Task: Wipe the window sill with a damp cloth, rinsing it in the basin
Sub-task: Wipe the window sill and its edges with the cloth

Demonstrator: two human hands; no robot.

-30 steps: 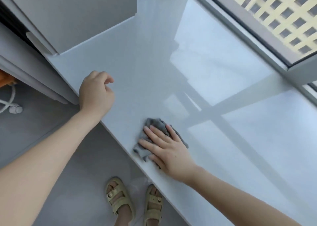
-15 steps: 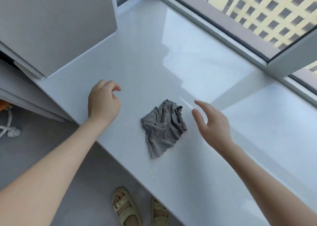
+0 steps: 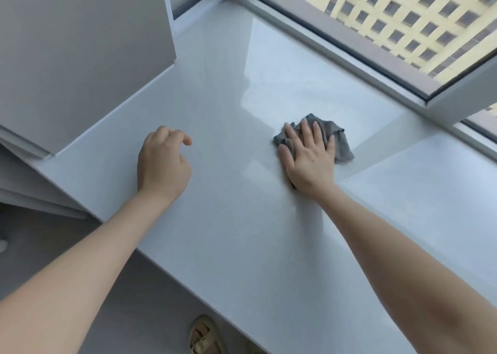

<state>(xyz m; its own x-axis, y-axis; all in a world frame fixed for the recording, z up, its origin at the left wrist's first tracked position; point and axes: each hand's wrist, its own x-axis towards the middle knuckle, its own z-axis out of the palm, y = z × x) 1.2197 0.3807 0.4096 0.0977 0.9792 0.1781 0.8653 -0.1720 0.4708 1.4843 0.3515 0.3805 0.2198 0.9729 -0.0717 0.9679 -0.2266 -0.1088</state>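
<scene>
Right hand [image 3: 309, 162] flat on grey cloth [image 3: 341, 143], window sill [image 3: 242, 232].
Fingers [image 3: 305, 130] straight, pressing cloth near far edge; left hand [image 3: 161, 168] rests toward left edge, fingers loosely curled, empty.

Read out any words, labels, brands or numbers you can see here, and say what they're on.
None can be read. The crumpled grey cloth under the right hand, the glossy white window sill, the grey cabinet panel and the yellow building outside show no lettering; the beige sandal is too blurred to tell.

High-rise apt: white window sill [image 3: 242, 232] w/ tower block [image 3: 403, 17] outside.
</scene>
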